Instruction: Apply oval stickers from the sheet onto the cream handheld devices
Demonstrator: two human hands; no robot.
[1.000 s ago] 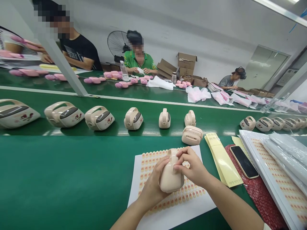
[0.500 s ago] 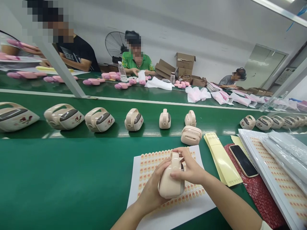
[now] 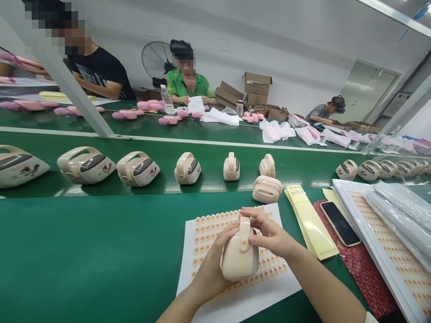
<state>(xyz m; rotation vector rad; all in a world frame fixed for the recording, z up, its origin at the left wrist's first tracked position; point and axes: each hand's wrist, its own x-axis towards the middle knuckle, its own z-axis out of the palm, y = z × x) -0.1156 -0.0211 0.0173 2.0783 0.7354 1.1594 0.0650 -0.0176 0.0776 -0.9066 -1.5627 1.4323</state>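
A cream plastic device with a carry handle [image 3: 239, 262] is held tilted above a sheet of small round stickers [image 3: 202, 237]. My left hand [image 3: 213, 264] is wrapped round its left side and underside. Fingers of my right hand [image 3: 269, 231] rest on the handle top and right side, the thumb beside the round handle pivot. A small orange sticker [image 3: 244, 242] shows on that pivot. Just beyond my hands, another cream device [image 3: 267, 189] lies on its side at the belt edge. The held device's dark front is mostly turned away.
Several similar devices [image 3: 187, 168] stand along the green belt [image 3: 208, 184]. To my right are yellow paper strips [image 3: 313, 224], a phone [image 3: 340, 223] on red bubble wrap [image 3: 367, 273], and stacked sticker sheets [image 3: 380, 233]. Co-workers sit across, near pink items [image 3: 168, 120] and a metal post [image 3: 72, 80].
My right thumb has moved right, off the device's handle pivot, uncovering the orange sticker there. My left hand keeps its hold. The view has shifted slightly.
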